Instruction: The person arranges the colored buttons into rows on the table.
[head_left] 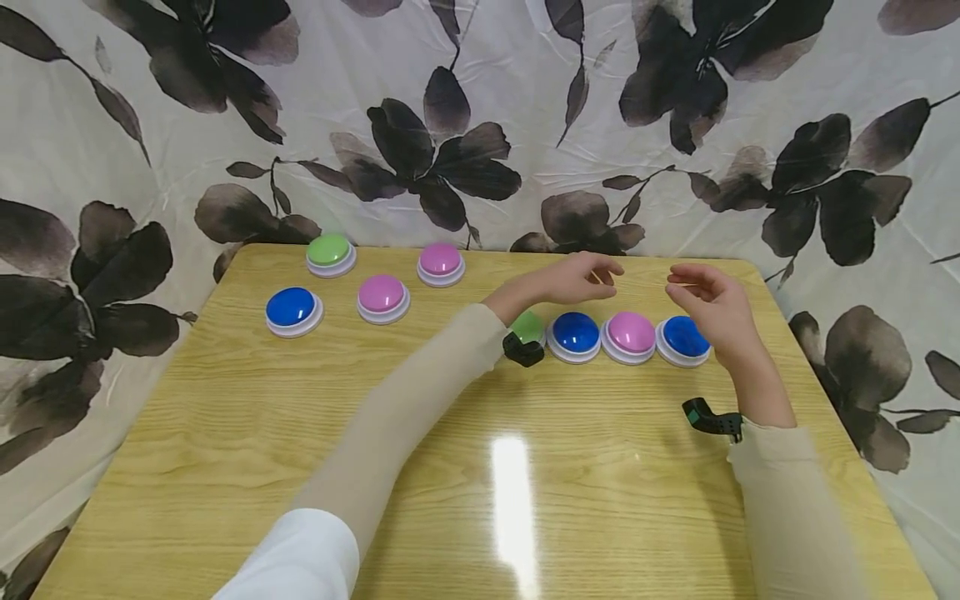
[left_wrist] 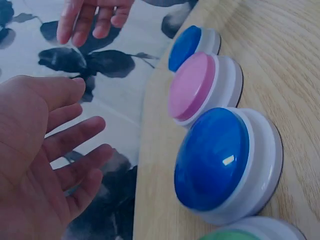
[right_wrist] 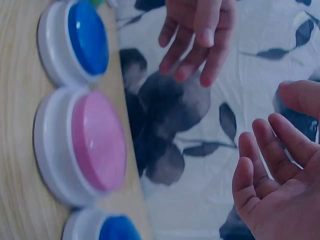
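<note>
Both hands hover above the back right of the table, palms facing each other with a gap between them. My left hand (head_left: 573,279) is over the row's left end, fingers loosely bent and holding nothing. Across from it, my right hand (head_left: 708,304) is raised near the right end, also without anything in it. Below them stands a row of domed buttons on white bases: a green button (head_left: 528,327) partly covered by the left wrist, a blue button (head_left: 575,333), a pink button (head_left: 631,333) and another blue button (head_left: 686,337), partly behind the right hand.
Toward the table's back left stand a green button (head_left: 328,250), a blue button (head_left: 291,307) and two pink ones, the nearer pink button (head_left: 381,294) and the farther pink button (head_left: 440,260). A floral cloth (head_left: 540,158) hangs behind the wooden table (head_left: 300,433).
</note>
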